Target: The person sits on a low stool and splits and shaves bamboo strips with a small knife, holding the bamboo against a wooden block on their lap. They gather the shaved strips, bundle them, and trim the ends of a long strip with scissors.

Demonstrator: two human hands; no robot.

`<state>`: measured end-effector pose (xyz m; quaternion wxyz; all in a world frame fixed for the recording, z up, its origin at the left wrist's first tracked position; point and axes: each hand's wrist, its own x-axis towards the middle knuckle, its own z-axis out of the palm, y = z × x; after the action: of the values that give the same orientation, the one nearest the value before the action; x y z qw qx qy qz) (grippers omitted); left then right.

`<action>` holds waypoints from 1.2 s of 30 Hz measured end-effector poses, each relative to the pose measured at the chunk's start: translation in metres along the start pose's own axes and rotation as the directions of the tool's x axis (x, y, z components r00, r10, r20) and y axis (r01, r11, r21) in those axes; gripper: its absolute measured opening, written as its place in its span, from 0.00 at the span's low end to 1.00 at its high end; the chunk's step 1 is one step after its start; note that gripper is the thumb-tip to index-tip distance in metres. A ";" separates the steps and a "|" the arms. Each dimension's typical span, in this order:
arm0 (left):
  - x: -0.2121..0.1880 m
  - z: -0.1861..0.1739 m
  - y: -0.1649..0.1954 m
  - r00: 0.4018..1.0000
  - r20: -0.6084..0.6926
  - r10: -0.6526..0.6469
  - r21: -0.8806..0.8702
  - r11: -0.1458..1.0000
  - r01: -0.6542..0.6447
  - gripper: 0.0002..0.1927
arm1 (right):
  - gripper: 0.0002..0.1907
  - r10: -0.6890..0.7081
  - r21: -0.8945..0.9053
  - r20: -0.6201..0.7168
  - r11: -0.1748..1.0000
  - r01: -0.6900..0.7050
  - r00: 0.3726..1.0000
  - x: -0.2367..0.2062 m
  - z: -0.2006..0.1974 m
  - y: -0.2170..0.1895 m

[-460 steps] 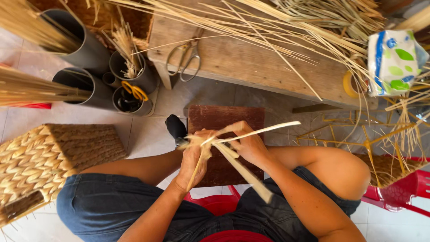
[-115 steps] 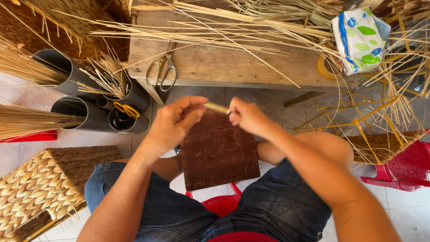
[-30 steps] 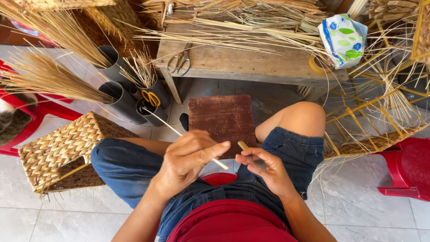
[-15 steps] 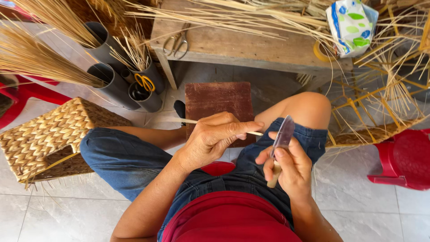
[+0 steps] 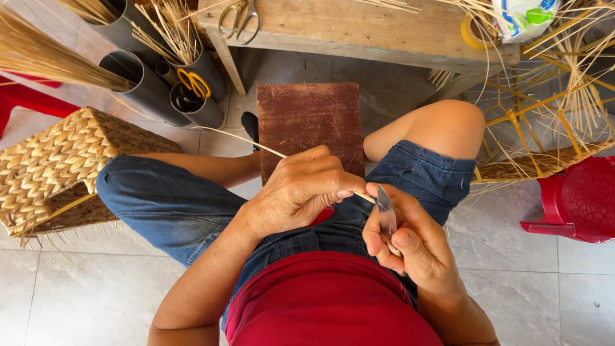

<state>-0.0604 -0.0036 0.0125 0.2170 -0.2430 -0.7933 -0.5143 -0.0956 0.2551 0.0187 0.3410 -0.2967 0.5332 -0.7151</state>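
Observation:
My left hand pinches a thin pale bamboo strip that runs up and left past my knee. Its near end pokes out by my fingertips and meets the blade. My right hand grips a small knife with a narrow grey blade pointing up. Both hands are over my lap, above blue denim shorts and a red shirt. A dark red-brown wooden block stands on the floor between my knees.
A worn wooden bench with scissors and loose bamboo strips is ahead. Grey tubes holding strips and yellow-handled scissors stand at left, beside a woven basket. A red plastic stool and a bamboo frame are at right.
The view has tilted down and closer. My left hand has drawn the strip toward the knife, and my right hand has turned the blade upright against the strip's end.

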 end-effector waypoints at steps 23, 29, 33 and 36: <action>-0.010 -0.004 -0.003 1.000 0.006 -0.002 -0.060 0.998 0.003 0.08 | 0.24 0.030 0.149 0.181 0.987 -0.058 0.983 -0.005 -0.019 0.014; -0.010 -0.002 -0.003 1.000 0.017 0.000 -0.035 0.999 0.001 0.08 | 0.24 0.065 0.081 0.178 0.994 -0.080 0.982 -0.006 -0.021 0.010; -0.010 -0.002 -0.003 0.999 0.033 0.012 -0.032 0.999 -0.010 0.07 | 0.24 0.085 0.062 0.181 0.993 -0.097 0.980 -0.007 -0.022 0.008; -0.010 -0.002 -0.002 0.999 0.036 0.001 -0.027 1.000 0.000 0.07 | 0.24 0.088 0.062 0.173 0.993 -0.100 0.981 -0.009 -0.022 0.008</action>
<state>-0.0534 -0.0082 0.0059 0.1993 -0.2553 -0.7902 -0.5203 -0.1063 0.2727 0.0053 0.4289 -0.3192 0.4900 -0.6885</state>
